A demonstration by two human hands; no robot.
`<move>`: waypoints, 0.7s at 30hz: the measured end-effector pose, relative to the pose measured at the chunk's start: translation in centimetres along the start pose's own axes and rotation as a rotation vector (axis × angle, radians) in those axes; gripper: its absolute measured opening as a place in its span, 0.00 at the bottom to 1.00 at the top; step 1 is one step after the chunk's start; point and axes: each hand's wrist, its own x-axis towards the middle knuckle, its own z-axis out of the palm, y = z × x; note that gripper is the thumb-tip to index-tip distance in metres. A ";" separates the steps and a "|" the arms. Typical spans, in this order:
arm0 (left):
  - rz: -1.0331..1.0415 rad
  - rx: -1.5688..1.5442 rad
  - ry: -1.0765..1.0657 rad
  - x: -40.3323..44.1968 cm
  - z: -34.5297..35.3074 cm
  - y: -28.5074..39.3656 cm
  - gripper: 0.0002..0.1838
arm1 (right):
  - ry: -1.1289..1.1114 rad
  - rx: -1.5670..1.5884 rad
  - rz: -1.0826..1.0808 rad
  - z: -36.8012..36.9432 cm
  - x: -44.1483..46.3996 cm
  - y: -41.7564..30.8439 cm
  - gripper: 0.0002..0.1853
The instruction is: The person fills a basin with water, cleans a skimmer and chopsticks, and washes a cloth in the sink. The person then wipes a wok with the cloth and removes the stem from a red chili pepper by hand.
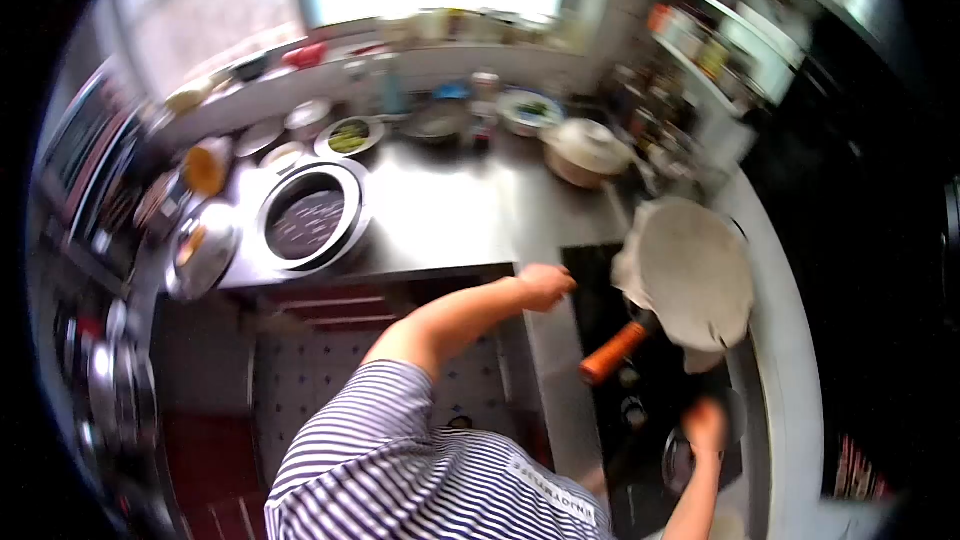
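My left hand (547, 286) is closed over the counter's front edge, left of the black stove (590, 290); whatever it may hold is too small to make out. At the lower right, my right hand (705, 427) is blurred over a dark round item (680, 462) on the stove, and its fingers cannot be made out. Between and beyond the hands sits a pan covered with a pale cloth (692, 265). The pan's orange handle (613, 352) points toward me, with neither hand on it.
A lidded pot (587, 152) stands behind the stove. On the steel counter (430, 210) are a large pot with dark contents (307, 223), a plate of green food (349, 138) and a metal lid (203, 248). Bottles crowd the back right corner.
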 end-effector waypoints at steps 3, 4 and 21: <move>-0.042 0.037 -0.316 -1.7 -0.7 -1.2 0.11 | 0.033 0.218 0.038 -0.8 -2.0 -2.2 0.12; -0.077 0.041 -0.295 -2.8 -1.8 -1.8 0.11 | 0.104 0.146 -0.114 -0.6 -1.7 0.0 0.11; -0.908 0.170 0.784 -5.6 -28.9 -37.6 0.09 | 0.380 0.756 0.089 -6.3 0.8 -30.2 0.07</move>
